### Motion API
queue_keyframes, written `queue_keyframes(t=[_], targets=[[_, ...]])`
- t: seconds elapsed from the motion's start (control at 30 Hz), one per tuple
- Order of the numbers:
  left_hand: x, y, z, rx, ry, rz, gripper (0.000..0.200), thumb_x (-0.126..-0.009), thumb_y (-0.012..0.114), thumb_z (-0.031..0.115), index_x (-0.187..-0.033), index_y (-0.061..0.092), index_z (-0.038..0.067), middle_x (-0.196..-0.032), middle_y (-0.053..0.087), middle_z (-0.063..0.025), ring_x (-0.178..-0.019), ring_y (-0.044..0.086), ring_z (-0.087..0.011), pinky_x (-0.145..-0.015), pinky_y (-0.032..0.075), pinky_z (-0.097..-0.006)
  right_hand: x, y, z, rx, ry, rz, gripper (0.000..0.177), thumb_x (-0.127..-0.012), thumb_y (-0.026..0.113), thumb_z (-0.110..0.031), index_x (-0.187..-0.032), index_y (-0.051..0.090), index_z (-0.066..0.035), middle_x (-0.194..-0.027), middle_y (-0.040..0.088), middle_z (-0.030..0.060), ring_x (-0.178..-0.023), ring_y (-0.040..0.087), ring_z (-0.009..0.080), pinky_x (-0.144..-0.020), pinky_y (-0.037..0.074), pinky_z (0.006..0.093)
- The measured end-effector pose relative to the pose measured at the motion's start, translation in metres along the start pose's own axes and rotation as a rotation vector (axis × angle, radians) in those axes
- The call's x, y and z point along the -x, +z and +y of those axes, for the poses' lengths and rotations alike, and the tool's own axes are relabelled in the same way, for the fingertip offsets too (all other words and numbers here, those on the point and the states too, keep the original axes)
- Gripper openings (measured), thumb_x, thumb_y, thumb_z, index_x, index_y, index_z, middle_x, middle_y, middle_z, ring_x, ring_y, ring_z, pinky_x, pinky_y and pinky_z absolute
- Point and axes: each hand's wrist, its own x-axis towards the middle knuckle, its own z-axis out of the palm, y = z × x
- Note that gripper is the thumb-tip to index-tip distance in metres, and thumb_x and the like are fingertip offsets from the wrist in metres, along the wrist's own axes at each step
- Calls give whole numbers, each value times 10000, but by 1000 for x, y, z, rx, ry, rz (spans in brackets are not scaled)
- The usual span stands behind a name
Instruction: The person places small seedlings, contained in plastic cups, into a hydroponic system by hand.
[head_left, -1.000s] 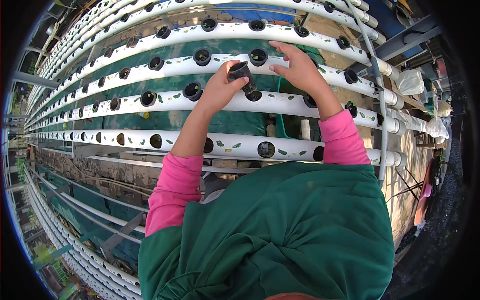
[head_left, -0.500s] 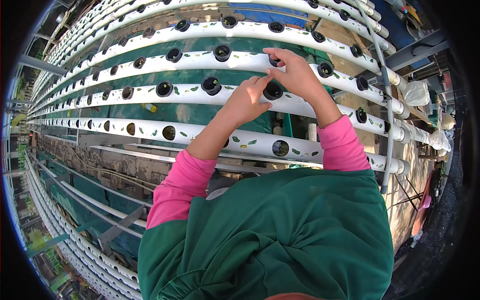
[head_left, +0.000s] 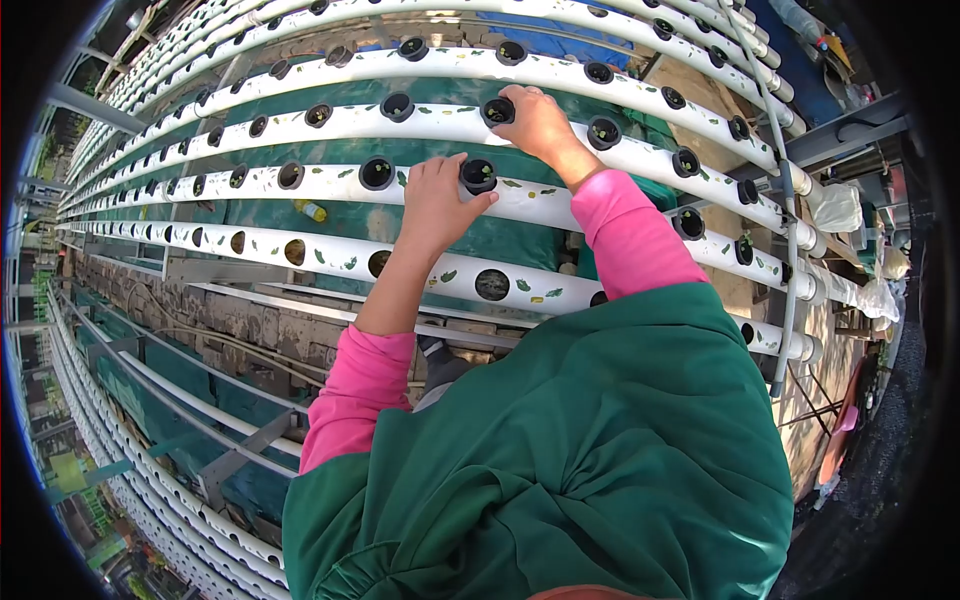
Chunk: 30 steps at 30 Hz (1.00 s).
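Note:
White pipes (head_left: 340,183) run across the view, with black net pots of small green seedlings in their holes. My left hand (head_left: 436,208) is at a black pot (head_left: 478,176) in one pipe, its thumb and index finger on either side of the rim. On the pipe beyond, my right hand (head_left: 536,122) has its fingers at the rim of another black pot (head_left: 497,111), the thumb at the near side. Both pots sit in their holes. The nearest pipe has an open hole (head_left: 492,285) with no pot.
A grey upright pipe (head_left: 785,250) crosses the pipe ends at the right. Green sheeting (head_left: 400,235) lies beneath the pipes, with a yellow bottle (head_left: 311,210) on it. Metal frame bars (head_left: 240,455) stand at the lower left. White plastic bags (head_left: 835,207) hang at the right.
Both hands have moved left along the pipes to other pots and are farther apart. The view has shifted, so the pipes and pots appear farther right.

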Motion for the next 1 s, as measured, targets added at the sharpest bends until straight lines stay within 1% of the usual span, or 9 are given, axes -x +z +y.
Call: queue_keyframes(t=[0.07, 0.1, 0.2, 0.33, 0.43, 0.57, 0.73, 0.9, 1.0], targets=[[-2, -1, -1, 39, 10, 12, 686, -709, 778, 388, -1249, 560, 27, -1152, 584, -148, -1091, 483, -342, -966, 391, -435, -3, -1, 4, -249, -50, -25, 523, -683, 757, -192, -1156, 571, -67, -1071, 637, 185, -1027, 612, 348, -903, 490, 412], [-2, -2, -2, 41, 9, 12, 686, -709, 778, 388, -1249, 560, 27, -1152, 584, -148, -1091, 483, -342, -966, 391, -435, -1, -3, 2, -282, -94, 24, 487, -696, 735, -107, -1147, 559, -48, -1042, 663, 152, -973, 644, 323, -826, 504, 382], [-2, -4, -7, 68, 16, -18, 662, -706, 784, 361, -1241, 563, 40, -1148, 590, -130, -1093, 486, -333, -964, 389, -432, 9, -15, -1, -439, -174, 11, 479, -715, 695, -47, -1167, 537, -45, -1036, 651, 157, -970, 641, 319, -830, 501, 381], [-4, 0, -9, 61, 26, -12, 592, -700, 790, 308, -1206, 578, 85, -1142, 604, -89, -1092, 493, -317, -933, 386, -434, 20, -24, 0, -406, -268, 38, 528, -696, 677, 17, -1198, 523, -43, -1131, 612, 145, -1070, 598, 320, -906, 471, 373], [-5, 1, -9, 83, 16, -10, 549, -699, 789, 287, -1177, 585, 110, -1127, 617, -67, -1085, 500, -312, -911, 380, -442, 24, -22, 3, -389, -252, 61, 556, -683, 673, 41, -1212, 524, -46, -1173, 597, 140, -1114, 575, 324, -936, 454, 372], [-7, -2, -10, 132, 10, -27, 513, -698, 785, 268, -1150, 589, 128, -1106, 630, -52, -1074, 506, -310, -898, 370, -452, 24, -25, -1, -403, -266, 91, 545, -703, 670, 45, -1220, 525, -50, -1145, 616, 142, -1075, 597, 306, -923, 464, 368], [-8, -2, -12, 137, 16, -59, 515, -700, 782, 259, -1160, 584, 138, -1113, 627, -45, -1081, 500, -308, -900, 366, -453, 19, -20, -3, -507, -126, 95, 527, -752, 711, -19, -1242, 524, -67, -1042, 664, 120, -935, 639, 218, -845, 496, 332], [-6, -5, -9, 122, 37, -58, 515, -705, 777, 257, -1168, 582, 147, -1115, 620, -39, -1091, 490, -304, -906, 359, -451, 13, -15, -3, -465, -27, 54, 557, -741, 745, -77, -1251, 522, -68, -1042, 668, 122, -889, 647, 213, -804, 510, 334], [-6, -8, -8, 93, -9, -113, 565, -715, 770, 237, -1235, 570, 143, -1174, 607, -58, -1115, 483, -308, -969, 354, -438, 8, -14, -5, -394, 51, 8, 575, -734, 758, -115, -1255, 520, -61, -1058, 667, 137, -871, 652, 236, -794, 517, 338]])
